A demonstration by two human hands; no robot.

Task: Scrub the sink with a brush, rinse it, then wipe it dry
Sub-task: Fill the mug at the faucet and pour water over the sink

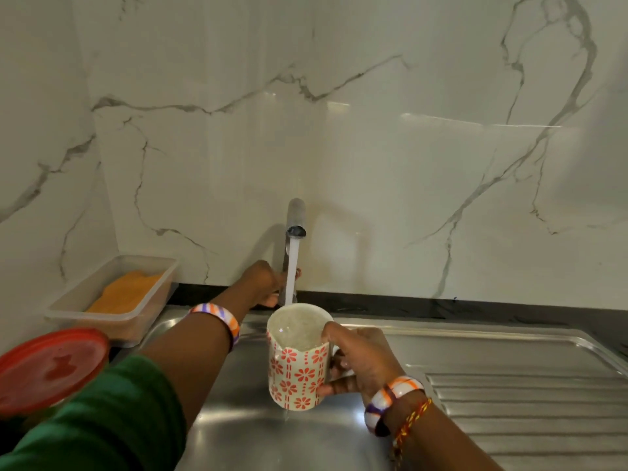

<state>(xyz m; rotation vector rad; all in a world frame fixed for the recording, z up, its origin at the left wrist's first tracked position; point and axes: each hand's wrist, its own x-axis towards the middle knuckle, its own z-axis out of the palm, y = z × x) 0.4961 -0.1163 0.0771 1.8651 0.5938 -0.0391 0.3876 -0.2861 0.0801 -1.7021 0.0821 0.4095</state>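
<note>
Steel sink seen wet and shiny. Flowered mug held in right hand grip under running tap; left hand gripped around tap base.

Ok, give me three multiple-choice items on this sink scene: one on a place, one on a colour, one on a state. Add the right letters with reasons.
1. Where is the mug?
A. On the drainboard
B. Under the tap's stream
C. In the plastic container

2. What colour is the round lid at left?
A. Red
B. Blue
C. White

3. What state is the tap in?
A. Off
B. Dripping
C. Running

Answers:
1. B, the right hand grips the mug's handle over the sink, water falling in.
2. A, it is plainly red.
3. C, a steady stream falls while the left hand is at its base.
</note>
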